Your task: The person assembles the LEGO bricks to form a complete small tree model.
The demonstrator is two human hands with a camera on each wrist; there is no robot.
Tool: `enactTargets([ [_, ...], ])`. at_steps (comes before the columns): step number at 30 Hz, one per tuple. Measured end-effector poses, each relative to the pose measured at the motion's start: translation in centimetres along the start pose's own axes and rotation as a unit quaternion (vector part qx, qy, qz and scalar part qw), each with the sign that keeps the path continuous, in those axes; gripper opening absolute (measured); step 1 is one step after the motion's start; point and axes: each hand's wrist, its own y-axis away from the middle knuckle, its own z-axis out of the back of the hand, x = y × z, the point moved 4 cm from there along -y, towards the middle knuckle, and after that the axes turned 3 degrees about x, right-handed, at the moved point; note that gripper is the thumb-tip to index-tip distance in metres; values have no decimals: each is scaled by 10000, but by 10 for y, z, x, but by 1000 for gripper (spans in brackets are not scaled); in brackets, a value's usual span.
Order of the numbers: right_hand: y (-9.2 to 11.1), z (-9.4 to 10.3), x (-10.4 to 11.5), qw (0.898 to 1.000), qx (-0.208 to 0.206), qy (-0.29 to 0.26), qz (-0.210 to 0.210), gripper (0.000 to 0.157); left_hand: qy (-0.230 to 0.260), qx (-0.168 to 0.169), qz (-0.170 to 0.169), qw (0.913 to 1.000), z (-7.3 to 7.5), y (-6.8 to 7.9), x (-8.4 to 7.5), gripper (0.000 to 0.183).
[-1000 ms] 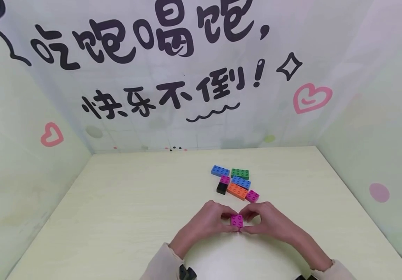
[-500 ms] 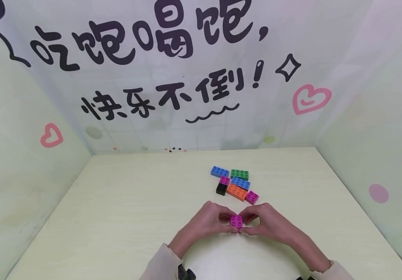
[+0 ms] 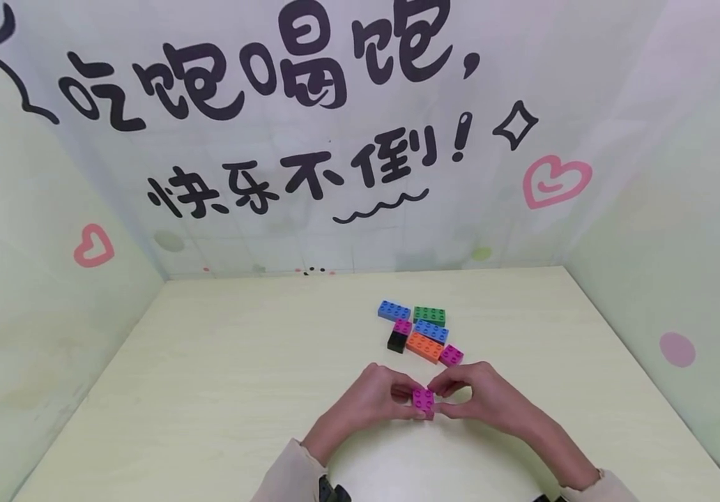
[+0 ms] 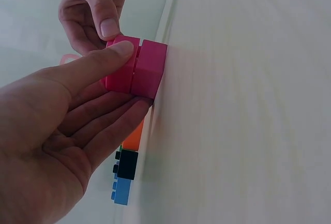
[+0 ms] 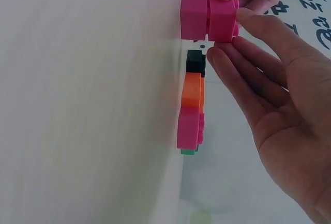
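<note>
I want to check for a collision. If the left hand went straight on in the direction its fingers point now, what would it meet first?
Most likely the right hand. The left hand points right, across the pink bricks both hands pinch, so beyond that stack come the right fingertips.

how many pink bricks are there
4: two stacked pink bricks pinched between the left hand and right hand; one in the pile by the black brick; one at the orange brick's right end. Others may be hidden.
</note>
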Motion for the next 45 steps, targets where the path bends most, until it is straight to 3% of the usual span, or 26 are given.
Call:
enactTargets([
  [18, -3, -3, -3, 9999, 101, 5, 80, 24, 34, -13, -33, 10000, -1, 0, 4, 38],
  [28, -2, 0, -6, 9997, 83, -147, -160, 24, 3, 54, -80, 10000, -2, -1, 3, 35],
  [31, -2, 7, -9, 9994, -220, -53, -255, 23, -49, 59, -30, 10000, -2, -1, 2, 35],
  [34, -4, 19, -13, 9949, -863, 310, -415, 20, -121, 49, 7, 9999, -1, 0, 3, 36],
  [39, -5, 36, -20, 9725, -1804, 1244, -785, 23, -159, 31, -8, 9999, 0, -1, 4, 35],
  [42, -9, 38, -24, 9625, -1908, 1542, -1160, 30, -131, 40, 6, 9999, 0, -1, 5, 36],
  [45, -13, 37, -29, 9593, -1769, 1551, -1560, 34, -139, 59, 12, 9999, -1, -1, 5, 37],
])
